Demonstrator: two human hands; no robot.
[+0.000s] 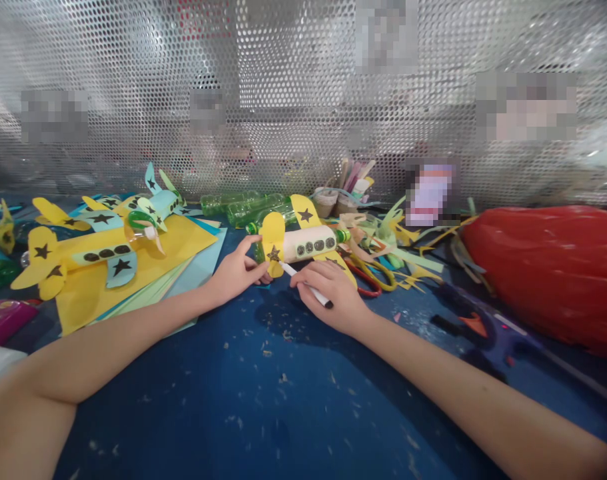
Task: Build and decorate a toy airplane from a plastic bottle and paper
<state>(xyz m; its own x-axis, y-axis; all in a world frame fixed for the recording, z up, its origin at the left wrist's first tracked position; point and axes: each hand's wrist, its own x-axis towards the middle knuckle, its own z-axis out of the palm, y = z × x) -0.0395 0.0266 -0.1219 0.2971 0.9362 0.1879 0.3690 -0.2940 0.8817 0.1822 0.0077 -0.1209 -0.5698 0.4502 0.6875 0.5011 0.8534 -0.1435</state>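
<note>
A toy airplane (309,240) made from a bottle, with a pale body, yellow paper wings and several black round windows, rests on the table in front of me. My left hand (239,270) pinches its yellow tail piece (272,230) at the left end. In my right hand (330,292) is a white marker (288,269) with a black end, gripped like a pen. Its tip is at the lower edge of the black star (274,253) on the tail. The other wings also carry black stars.
Finished-looking paper airplanes (96,250) lie left on yellow and blue sheets (190,257). Green bottles (256,208), scissors (383,272) and paper scraps (408,257) sit behind and right. A glue gun (503,337) and red bag (548,273) are far right. Perforated metal (293,80) stands behind.
</note>
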